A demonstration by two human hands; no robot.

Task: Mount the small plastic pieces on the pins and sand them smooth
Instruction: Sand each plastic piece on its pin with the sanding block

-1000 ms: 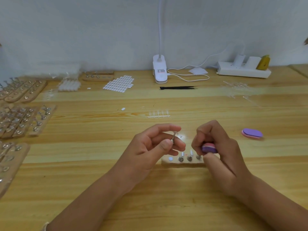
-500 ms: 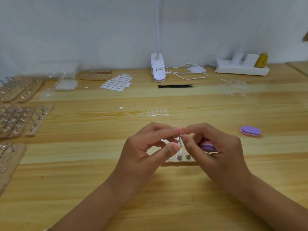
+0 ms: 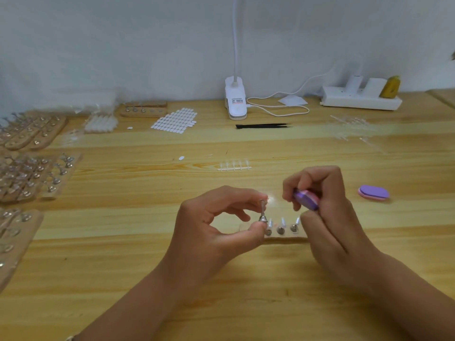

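Observation:
My left hand (image 3: 216,217) pinches a small metal pin (image 3: 262,210) upright between thumb and forefinger, with a tiny clear plastic piece at its top. My right hand (image 3: 322,205) grips a purple and pink sanding block (image 3: 306,199) just right of the pin's tip, a small gap between them. Beneath both hands lies a small wooden holder (image 3: 285,238) with three more pins (image 3: 280,227) standing in it. A strip of clear plastic pieces (image 3: 234,166) lies on the table beyond the hands.
A second purple sanding block (image 3: 373,192) lies at the right. Wooden boards full of pins (image 3: 32,175) crowd the left edge. At the back are a sheet of white stickers (image 3: 175,121), black tweezers (image 3: 262,125), a clip lamp (image 3: 235,99) and a power strip (image 3: 360,99).
Half a second ago my right fingers touched the pin's top beside my left hand. Now my right hand has drawn back to the right and turned the sanding block toward the pin.

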